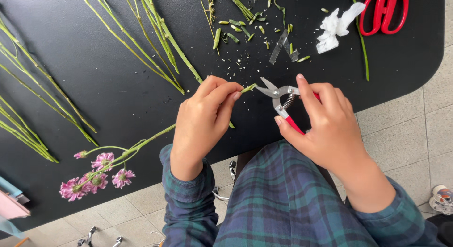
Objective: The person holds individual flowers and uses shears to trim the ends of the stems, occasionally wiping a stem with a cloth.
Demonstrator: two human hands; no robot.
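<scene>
Two hands work over a black matte tabletop (118,86) with a rounded far-right corner. Left hand (200,119) is closed in a pinch: thumb and fingers grip a thin green flower stem (155,137) close to its cut end. That cut end (248,88) pokes out to the right of the fingertips, pointing at the cutter. Stem runs left and nearer from the hand, across the near edge of the tabletop, ending in a cluster of small pink-purple daisy-like blooms (96,176) at near left.

Right hand (325,122) is wrapped round small spring-loaded snips with red handles and silver blades (278,94); index finger lies along the upper handle, thumb on the lower one. Blades stand slightly apart, tips just beside the stem's cut end; contact cannot be judged.

Stem tip thus sits between the two hands, above the tabletop's middle.

Far of the hands: short green stem offcuts and crumbs (236,30), strips of clear tape (283,44), a crumpled white tissue (337,25), large red-handled scissors (384,11) at far right. Several long bare green stems (151,44) lie diagonally at far left and along the left edge. Both forearms wear dark green-and-blue plaid sleeves (278,204).
</scene>
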